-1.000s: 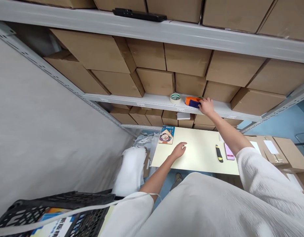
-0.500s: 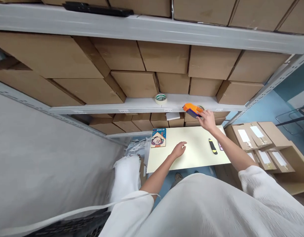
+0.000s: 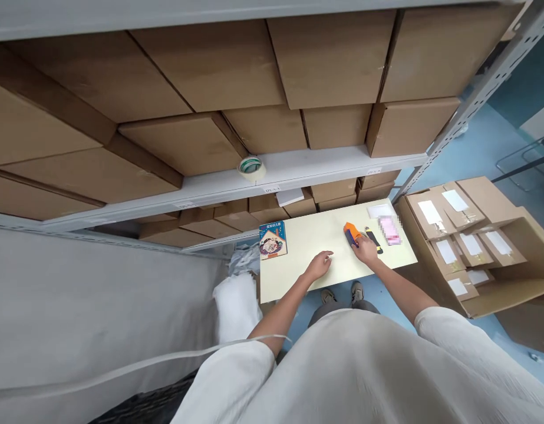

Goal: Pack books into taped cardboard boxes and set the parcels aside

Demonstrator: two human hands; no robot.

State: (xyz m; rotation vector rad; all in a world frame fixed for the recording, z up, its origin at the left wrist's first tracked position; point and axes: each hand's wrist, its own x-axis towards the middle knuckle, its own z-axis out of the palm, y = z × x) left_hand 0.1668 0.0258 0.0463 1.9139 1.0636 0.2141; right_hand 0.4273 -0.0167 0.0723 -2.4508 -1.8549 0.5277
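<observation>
My right hand [image 3: 366,249] is closed around an orange and purple tape dispenser [image 3: 352,230] above the cream table [image 3: 298,281]. Just right of that hand lies a black and yellow box cutter [image 3: 375,240], partly hidden by the fingers. My left hand [image 3: 319,266] hovers over or rests on the table's middle; I cannot tell which. Its fingers point right, a little bent and apart, with nothing in them. A blue picture book [image 3: 273,240] lies at the table's left end. Near the right end are a blurred pink item [image 3: 389,230] and a whitish flat item [image 3: 379,211].
A grey shelf rack [image 3: 316,162] full of cardboard boxes [image 3: 336,65] stands behind the table. On its edge sits a roll of tape [image 3: 251,168]. To the right, an open carton [image 3: 523,294] holds several labelled packages. White wrapping [image 3: 238,309] lies at the left.
My right hand has brought the tape dispenser down from the shelf edge to over the table, close to the box cutter. My left hand has hardly moved. The view has tilted and shifted.
</observation>
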